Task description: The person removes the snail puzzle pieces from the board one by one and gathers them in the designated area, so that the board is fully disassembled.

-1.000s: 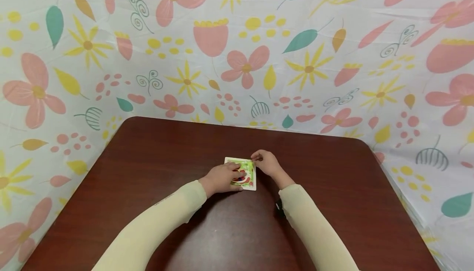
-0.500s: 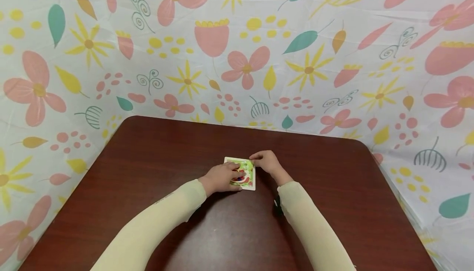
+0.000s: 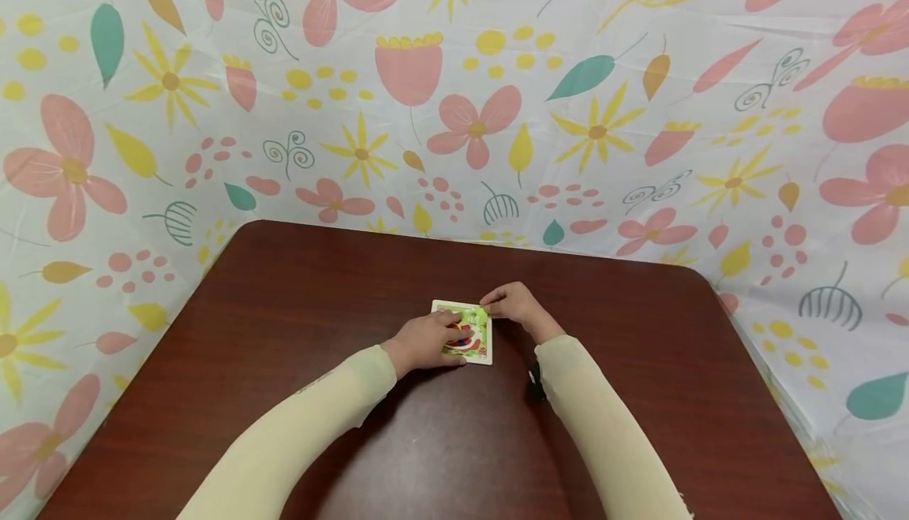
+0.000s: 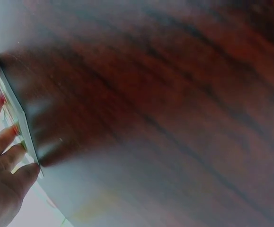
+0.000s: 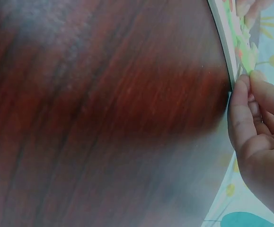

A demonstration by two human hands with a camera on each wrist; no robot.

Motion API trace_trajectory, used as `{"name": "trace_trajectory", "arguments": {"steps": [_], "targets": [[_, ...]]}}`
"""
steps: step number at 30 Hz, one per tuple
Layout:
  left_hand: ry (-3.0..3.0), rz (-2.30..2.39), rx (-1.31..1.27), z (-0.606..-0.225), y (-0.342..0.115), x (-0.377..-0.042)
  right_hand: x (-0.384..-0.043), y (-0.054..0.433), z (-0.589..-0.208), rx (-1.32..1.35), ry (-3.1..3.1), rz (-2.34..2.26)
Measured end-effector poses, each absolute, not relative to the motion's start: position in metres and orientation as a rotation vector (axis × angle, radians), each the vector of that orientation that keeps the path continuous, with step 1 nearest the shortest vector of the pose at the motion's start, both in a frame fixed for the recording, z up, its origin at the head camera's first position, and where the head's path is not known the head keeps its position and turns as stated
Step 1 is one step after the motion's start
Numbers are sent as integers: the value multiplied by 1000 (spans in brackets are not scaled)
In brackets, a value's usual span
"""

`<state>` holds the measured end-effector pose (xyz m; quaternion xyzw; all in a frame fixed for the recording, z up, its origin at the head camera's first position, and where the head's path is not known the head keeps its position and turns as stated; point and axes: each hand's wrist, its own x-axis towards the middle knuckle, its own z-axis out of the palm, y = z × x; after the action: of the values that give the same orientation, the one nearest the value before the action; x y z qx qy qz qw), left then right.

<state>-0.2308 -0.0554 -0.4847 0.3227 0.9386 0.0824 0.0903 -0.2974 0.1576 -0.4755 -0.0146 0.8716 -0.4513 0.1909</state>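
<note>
The board [image 3: 485, 342] lies flat on the table [image 3: 341, 291], near the middle of the frame; it is close to square, so no long axis stands out, and its top edge slopes slightly down toward the right; a green piece [image 3: 480, 316] shows at its upper right corner, and in the right wrist view the piece runs steeply from the fingertips up toward the upper left; whether it is clear of the board cannot be told. The left hand [image 3: 424, 342] comes from the lower left, fingers spread and resting on the board's left part; the right hand [image 3: 520, 307], from the lower right, pinches the piece between thumb and forefinger. Compared with half a second ago, more of the piece's bright green shows by the right fingertips, and the right hand sits a touch higher and farther right; the left hand and board keep their places; flowered cloth [image 3: 319, 125] fills the upper frame.
</note>
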Motion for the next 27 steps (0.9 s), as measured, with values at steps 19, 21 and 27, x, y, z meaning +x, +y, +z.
{"name": "trace_trajectory", "arguments": {"steps": [19,21,27], "targets": [[2792,247,949,-481,-53,-229,-305,163,-473,-53,2359,-1307],[2793,243,951,-482,-54,-229,-305,162,-473,-51,2355,-1305],[2799,241,969,-482,-55,-229,-305,161,-474,-30,2346,-1311]]}}
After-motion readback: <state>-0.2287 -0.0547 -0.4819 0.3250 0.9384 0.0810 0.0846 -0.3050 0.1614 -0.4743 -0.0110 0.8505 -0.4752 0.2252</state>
